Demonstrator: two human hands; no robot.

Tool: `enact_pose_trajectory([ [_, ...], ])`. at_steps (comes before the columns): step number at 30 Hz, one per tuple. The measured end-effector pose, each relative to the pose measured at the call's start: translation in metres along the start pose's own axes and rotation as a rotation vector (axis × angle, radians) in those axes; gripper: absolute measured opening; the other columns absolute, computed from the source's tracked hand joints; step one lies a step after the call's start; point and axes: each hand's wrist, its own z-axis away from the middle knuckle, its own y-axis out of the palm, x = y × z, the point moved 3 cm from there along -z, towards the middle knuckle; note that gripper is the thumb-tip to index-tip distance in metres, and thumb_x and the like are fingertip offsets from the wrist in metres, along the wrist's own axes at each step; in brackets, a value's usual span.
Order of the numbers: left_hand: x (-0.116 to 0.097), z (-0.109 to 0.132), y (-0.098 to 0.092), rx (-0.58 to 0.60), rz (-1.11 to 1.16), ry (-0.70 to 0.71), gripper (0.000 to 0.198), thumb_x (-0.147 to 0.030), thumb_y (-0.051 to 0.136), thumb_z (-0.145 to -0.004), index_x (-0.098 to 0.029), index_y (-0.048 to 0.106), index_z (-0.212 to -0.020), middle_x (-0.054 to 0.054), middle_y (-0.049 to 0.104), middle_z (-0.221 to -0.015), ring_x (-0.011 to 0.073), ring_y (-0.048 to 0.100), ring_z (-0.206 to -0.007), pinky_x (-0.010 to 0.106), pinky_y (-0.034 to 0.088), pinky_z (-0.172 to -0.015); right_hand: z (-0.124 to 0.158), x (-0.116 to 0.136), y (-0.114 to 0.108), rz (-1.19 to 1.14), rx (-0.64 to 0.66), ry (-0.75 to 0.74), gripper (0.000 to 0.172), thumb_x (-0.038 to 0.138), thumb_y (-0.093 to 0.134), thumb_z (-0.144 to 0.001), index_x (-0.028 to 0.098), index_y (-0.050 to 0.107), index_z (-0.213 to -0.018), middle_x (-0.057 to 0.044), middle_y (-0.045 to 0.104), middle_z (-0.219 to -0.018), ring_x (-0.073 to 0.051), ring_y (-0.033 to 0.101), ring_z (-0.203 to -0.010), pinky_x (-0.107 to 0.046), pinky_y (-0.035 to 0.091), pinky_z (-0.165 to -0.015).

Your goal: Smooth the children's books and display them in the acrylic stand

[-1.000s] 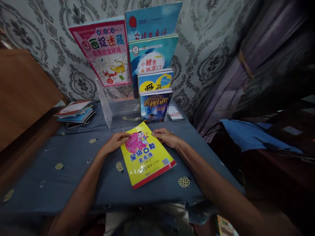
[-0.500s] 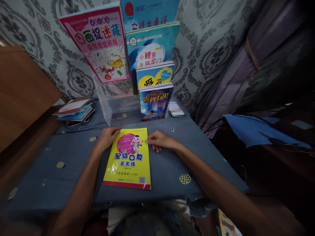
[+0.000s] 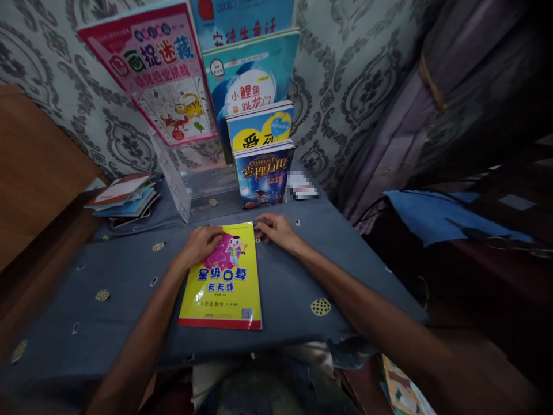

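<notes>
A yellow workbook (image 3: 224, 285) with a red bottom strip lies flat and straight on the blue cloth-covered table (image 3: 108, 288) in front of me. My left hand (image 3: 202, 244) rests palm down on its top left corner, fingers spread over the pink cover picture. My right hand (image 3: 273, 228) lies flat at the book's top right corner, fingertips touching its edge. Neither hand grips anything.
A clear acrylic stand (image 3: 190, 190) at the back holds several upright books (image 3: 261, 173) against the patterned wall. A small stack of thin books (image 3: 123, 199) lies at the back left. A wooden board (image 3: 38, 173) stands left, dark curtains and blue cloth (image 3: 436, 219) right.
The yellow workbook has turned from a slanted position to straight in front of me. Both hands have moved up to its top corners, the left now lying on the cover.
</notes>
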Motion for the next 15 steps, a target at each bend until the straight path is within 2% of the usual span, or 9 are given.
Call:
enact_pose_trajectory([
  [4,-0.018,-0.012,0.007,0.039,-0.029,0.069,0.032,-0.028,0.05,-0.094,-0.024,0.071,-0.118,0.005,0.069,-0.131,0.0246,0.066,-0.116,0.04,0.049,-0.102,-0.001,-0.002,-0.001,0.043,-0.008,-0.035,0.018,0.015,0.06,-0.087,0.017,0.064,-0.104,-0.005,0.076,-0.087,-0.012,0.072,-0.062,-0.016,0.052,-0.044],
  [10,-0.044,-0.03,0.014,0.103,-0.035,0.186,0.034,-0.02,0.047,-0.093,-0.021,0.068,-0.12,0.008,0.066,-0.135,0.0238,0.064,-0.121,0.039,0.048,-0.104,-0.003,-0.002,-0.004,0.176,-0.048,-0.077,0.025,0.013,0.054,-0.09,0.017,0.063,-0.113,-0.004,0.076,-0.087,-0.011,0.071,-0.06,-0.016,0.052,-0.046],
  [15,-0.059,-0.035,0.017,0.133,-0.026,0.257,0.034,-0.017,0.046,-0.093,-0.021,0.067,-0.12,0.007,0.07,-0.127,0.0239,0.063,-0.119,0.038,0.049,-0.103,0.001,0.003,-0.002,0.218,0.001,-0.144,0.038,0.011,0.046,-0.091,0.018,0.058,-0.126,-0.01,0.072,-0.121,-0.009,0.069,-0.058,-0.02,0.054,-0.05],
])
